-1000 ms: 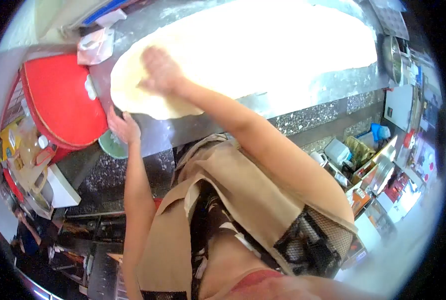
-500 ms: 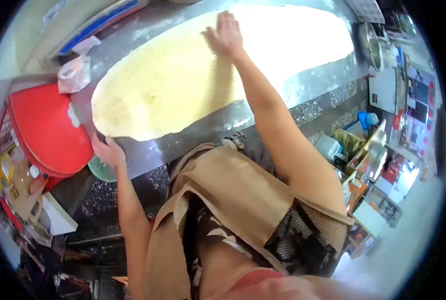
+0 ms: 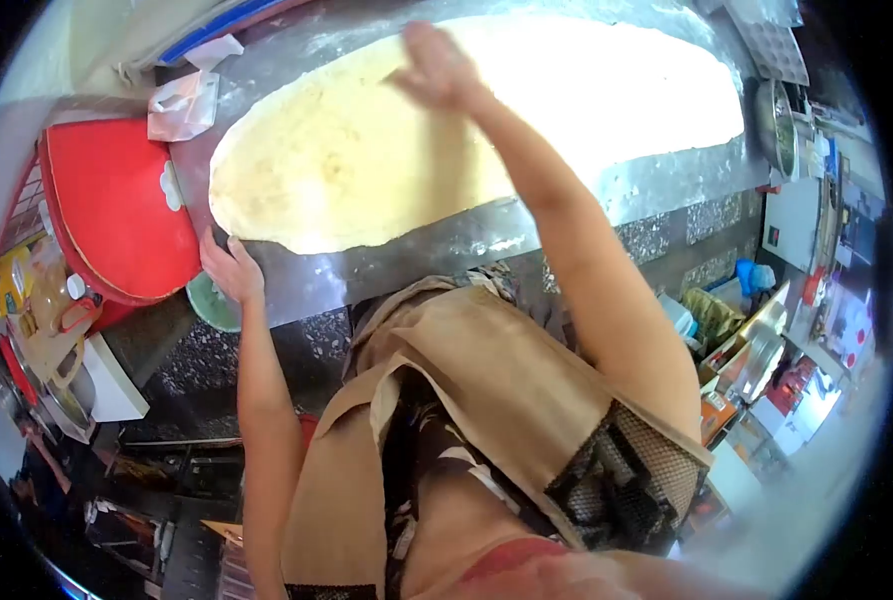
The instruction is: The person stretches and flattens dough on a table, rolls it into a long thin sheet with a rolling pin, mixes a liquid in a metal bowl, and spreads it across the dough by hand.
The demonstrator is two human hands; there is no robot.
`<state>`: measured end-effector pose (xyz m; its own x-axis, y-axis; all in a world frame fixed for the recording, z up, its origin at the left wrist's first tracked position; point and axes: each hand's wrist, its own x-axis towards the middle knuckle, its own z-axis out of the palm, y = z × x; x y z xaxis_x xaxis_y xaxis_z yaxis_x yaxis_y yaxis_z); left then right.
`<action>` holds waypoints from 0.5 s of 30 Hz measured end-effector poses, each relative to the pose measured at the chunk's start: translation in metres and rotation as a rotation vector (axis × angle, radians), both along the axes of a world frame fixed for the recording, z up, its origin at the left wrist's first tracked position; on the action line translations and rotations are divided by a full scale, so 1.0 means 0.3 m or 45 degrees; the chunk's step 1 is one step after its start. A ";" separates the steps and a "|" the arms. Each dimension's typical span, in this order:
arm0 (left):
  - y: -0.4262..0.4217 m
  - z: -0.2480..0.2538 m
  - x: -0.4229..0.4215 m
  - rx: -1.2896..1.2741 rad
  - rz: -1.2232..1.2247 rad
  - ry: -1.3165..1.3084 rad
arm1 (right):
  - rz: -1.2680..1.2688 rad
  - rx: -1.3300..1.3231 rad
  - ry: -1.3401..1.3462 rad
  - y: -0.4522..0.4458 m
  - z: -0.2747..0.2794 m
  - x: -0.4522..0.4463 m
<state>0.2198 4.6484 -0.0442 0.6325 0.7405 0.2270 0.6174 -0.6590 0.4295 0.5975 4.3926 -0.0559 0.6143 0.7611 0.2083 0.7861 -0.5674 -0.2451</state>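
Observation:
A long, pale, flat sheet of dough (image 3: 346, 175) lies spread across the metal worktop (image 3: 311, 282). My right hand (image 3: 438, 72) is over the far part of the dough, fingers extended and slightly blurred. Whether its palm touches the dough I cannot tell. My left hand (image 3: 232, 270) rests against the worktop's near left corner, thumb apart from the fingers, holding nothing. Just below that hand is a pale green bowl (image 3: 209, 302), partly hidden by it.
Left of the worktop stands a red rounded surface (image 3: 116, 215). A white plastic bag (image 3: 183, 106) sits at the worktop's left end. At the right end is a metal bowl (image 3: 776, 125). Boxes and containers (image 3: 731, 330) crowd the right side.
The view has shifted, so the worktop appears further right. My right hand has moved left over the dough. My left hand stays at the worktop corner.

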 end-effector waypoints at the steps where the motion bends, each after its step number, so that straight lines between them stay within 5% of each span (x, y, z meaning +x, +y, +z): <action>1: -0.002 0.002 0.004 -0.004 0.004 -0.008 | -0.020 0.017 -0.007 -0.071 0.006 0.068; 2: -0.002 0.006 0.006 -0.009 0.007 -0.013 | -0.141 -0.275 -0.206 -0.121 -0.053 0.135; 3: 0.000 0.007 0.004 -0.012 0.021 -0.006 | -0.323 -0.133 0.057 -0.144 0.006 0.141; 6: -0.003 0.003 -0.006 -0.003 0.017 -0.019 | -0.710 -0.023 0.100 -0.074 -0.035 0.120; 9: 0.012 -0.006 0.016 0.038 -0.004 -0.046 | -0.291 0.070 0.023 0.033 -0.048 0.001; 13: 0.000 0.004 -0.002 0.014 0.000 -0.001 | -0.241 -0.112 0.167 0.012 0.026 0.016; 15: 0.012 0.002 0.028 0.023 0.019 -0.034 | -0.428 0.130 0.145 0.008 0.054 0.035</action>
